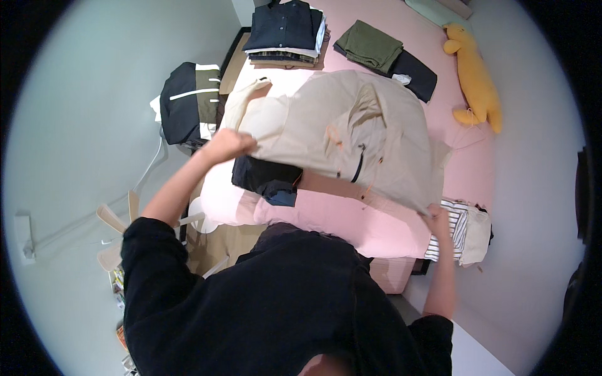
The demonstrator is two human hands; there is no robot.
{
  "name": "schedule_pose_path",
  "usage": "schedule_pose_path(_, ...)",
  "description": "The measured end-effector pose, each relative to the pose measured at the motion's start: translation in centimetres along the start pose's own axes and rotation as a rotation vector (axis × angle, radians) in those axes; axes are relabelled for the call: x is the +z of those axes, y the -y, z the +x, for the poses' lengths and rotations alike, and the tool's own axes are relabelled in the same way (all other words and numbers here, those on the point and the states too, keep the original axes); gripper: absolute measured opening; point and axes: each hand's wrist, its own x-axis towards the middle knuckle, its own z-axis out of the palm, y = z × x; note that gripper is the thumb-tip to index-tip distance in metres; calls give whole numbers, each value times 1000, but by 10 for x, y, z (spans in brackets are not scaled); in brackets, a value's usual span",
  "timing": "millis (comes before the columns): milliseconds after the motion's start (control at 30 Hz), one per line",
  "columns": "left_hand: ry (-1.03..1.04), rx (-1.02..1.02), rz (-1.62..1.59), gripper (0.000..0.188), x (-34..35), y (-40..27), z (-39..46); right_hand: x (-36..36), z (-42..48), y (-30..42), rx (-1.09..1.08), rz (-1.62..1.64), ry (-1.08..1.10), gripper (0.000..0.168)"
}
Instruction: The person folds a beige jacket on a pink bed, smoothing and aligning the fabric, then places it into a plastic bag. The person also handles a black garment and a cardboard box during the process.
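A beige hooded jacket (pixel 310 127) is stretched between my two hands above the pink bed. My left hand (pixel 232 144) is closed on one edge of it, at the left. At the lower right my right hand (pixel 437 220) grips another edge, close to some striped folded clothes. Orange drawcords and a black zipper show near the jacket's middle. Partly beneath the jacket's near edge, dark folded clothing (pixel 268 178) lies on the bed, with some of it covered.
On the bed (pixel 320 216) stand a pile of folded clothes (pixel 282 35), green folded trousers (pixel 371 44) over dark ones, and a yellow plush toy (pixel 475 75). Striped clothing (pixel 452 230) lies at the near right corner. A fan (pixel 115 230) is at the left, below a black-and-olive garment (pixel 188 103).
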Motion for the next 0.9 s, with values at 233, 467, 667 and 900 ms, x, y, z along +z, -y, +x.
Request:
schedule_pose_path(233, 389, -209, -169, 2, 122, -49, -73, 131, -83, -67, 202, -239, 360, 19)
schedule_pose_path(467, 487, -383, -173, 4, 133, -85, -96, 164, -109, -62, 450, -285, 635, 20)
schedule_pose_path(667, 135, -398, -331, 21, 119, -133, -50, 189, -62, -66, 343, -194, 356, 18)
schedule_pose_path(900, -75, -364, -371, 28, 135, -188, 29, 222, -15, -15, 615, 369, 302, 35)
